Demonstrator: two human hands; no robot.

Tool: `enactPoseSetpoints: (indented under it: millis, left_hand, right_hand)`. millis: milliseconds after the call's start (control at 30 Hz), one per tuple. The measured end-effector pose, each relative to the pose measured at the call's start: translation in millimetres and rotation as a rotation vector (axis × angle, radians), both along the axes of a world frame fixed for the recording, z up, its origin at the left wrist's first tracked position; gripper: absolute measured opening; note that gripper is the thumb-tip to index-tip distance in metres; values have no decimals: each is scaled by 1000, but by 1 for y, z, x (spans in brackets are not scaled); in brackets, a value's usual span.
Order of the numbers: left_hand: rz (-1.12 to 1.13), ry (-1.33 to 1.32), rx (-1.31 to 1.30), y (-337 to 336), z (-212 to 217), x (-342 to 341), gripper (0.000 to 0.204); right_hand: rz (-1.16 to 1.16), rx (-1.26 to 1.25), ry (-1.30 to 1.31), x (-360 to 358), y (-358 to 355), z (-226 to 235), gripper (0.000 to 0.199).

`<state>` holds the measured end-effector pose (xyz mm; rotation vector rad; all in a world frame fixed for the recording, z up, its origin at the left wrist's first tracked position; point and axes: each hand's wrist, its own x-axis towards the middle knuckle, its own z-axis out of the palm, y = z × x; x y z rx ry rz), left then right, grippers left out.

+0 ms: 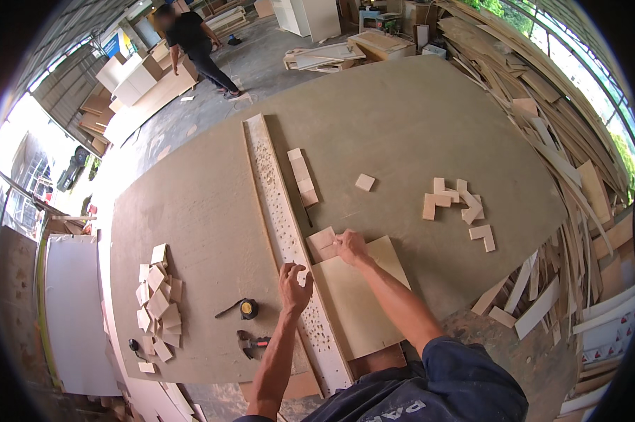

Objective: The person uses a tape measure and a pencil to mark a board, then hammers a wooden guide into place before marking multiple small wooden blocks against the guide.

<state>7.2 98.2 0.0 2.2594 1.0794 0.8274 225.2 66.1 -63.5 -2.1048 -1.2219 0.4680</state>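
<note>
My left hand (295, 288) is half curled, its thumb and fingers apart with nothing between them, over a long white speckled board (284, 228). To its right, my right hand (350, 247) has its fingers pinched together at the right edge of a small light wooden piece (322, 243). A thin dark line shows on that piece; whatever the fingertips hold is hidden. Just below lies a large square wooden panel (360, 299), flush along the speckled board, with my right forearm crossing over it.
The wide table (395, 119) bears a row of blocks (303, 177), a lone block (364, 182), joined pieces (452, 197), a block pile (158, 302), a tape measure (248, 308) and a hammer (251, 343). Scrap boards (542, 126) stack at right. A person (194, 46) stands far left.
</note>
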Motion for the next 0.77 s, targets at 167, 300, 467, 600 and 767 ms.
enactPoseSetpoints:
  millis: [167, 300, 467, 600, 767]
  left_hand:
    - [-27, 132, 16, 17, 4, 4, 41]
    - [-139, 406, -69, 38, 13, 23, 85]
    - [-232, 731, -73, 66, 16, 44, 110]
    - [-303, 874, -93, 76, 22, 57, 119]
    - [-345, 999, -127, 85, 16, 61, 129]
  right_hand:
    - [97, -118, -232, -23, -2, 10, 28]
    - [106, -59, -259, -26, -5, 15, 31]
    - [102, -18, -311, -26, -2, 13, 29]
    - [103, -6, -304, -21, -4, 6, 30]
    - [119, -15, -267, -23, -7, 10, 29]
